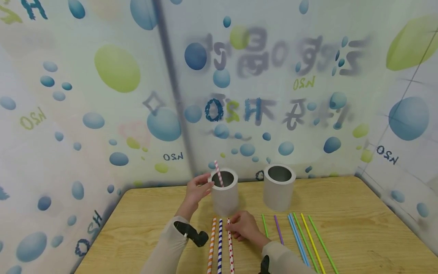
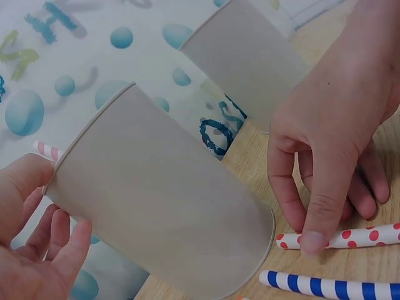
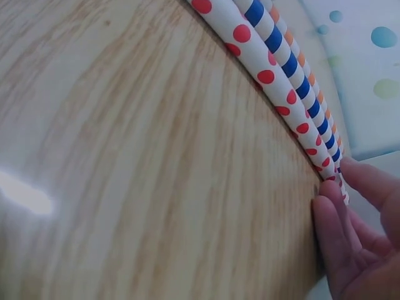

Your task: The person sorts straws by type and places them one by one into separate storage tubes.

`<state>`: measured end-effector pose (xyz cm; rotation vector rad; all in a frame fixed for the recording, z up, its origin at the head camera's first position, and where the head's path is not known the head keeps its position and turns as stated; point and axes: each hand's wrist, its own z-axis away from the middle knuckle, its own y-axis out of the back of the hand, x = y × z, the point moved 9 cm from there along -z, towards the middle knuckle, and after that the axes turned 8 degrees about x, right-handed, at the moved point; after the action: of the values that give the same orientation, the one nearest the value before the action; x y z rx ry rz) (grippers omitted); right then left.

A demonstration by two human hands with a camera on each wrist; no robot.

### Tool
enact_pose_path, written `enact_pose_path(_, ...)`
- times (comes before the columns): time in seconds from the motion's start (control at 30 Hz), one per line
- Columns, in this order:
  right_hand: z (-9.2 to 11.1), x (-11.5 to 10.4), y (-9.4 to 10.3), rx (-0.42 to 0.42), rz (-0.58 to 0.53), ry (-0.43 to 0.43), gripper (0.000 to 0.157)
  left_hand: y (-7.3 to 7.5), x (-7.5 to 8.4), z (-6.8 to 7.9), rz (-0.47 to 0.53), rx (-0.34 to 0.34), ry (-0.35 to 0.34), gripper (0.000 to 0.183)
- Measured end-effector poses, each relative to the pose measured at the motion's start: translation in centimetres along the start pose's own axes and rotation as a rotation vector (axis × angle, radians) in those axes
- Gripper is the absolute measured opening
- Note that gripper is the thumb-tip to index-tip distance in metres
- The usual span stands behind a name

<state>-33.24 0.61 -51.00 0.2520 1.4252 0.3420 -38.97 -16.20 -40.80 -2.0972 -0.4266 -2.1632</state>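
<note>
My left hand (image 1: 196, 192) holds the left white cylindrical container (image 1: 226, 198) at its rim, fingers against the side. A pink-and-white striped straw (image 1: 218, 174) stands tilted inside it. My right hand (image 1: 244, 227) pinches the far end of a white paper straw with red dots (image 1: 230, 251), which lies along the wooden table. In the right wrist view, the thumb and fingers of that hand (image 3: 362, 231) meet at the end of the dotted straw (image 3: 265, 76). Left of it lie a blue-and-white striped straw (image 1: 220, 247) and an orange-and-white striped straw (image 1: 211, 247).
A second white container (image 1: 279, 190) stands to the right on the table (image 1: 373, 228). Plain straws lie at the right: green (image 1: 321, 243), yellow (image 1: 312, 243), blue (image 1: 298, 239) and purple (image 1: 278, 229). A patterned backdrop (image 1: 113, 95) rises behind the table.
</note>
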Motion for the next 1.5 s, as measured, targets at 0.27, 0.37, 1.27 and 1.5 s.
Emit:
enact_pose_path(0.27, 0.09, -0.4, -0.1, 0.002, 0.04, 0.037, 0.029, -0.23, 0.16, 0.08, 0.015, -0.013, -0.012, 0.036)
enact_pose_path(0.37, 0.09, -0.39, -0.2, -0.002, 0.045, 0.037, 0.03, -0.13, 0.14, 0.1, 0.015, -0.005, -0.007, 0.036)
enact_pose_path(1.27, 0.34, -0.71, -0.34, 0.07, 0.114, 0.071, 0.019, -0.05, -0.12, -0.02, 0.006, -0.003, -0.014, 0.035)
enact_pose_path(1.5, 0.12, -0.38, -0.23, 0.061, 0.104, 0.039, 0.016, -0.01, 0.01, 0.03, 0.018, -0.006, -0.009, 0.036)
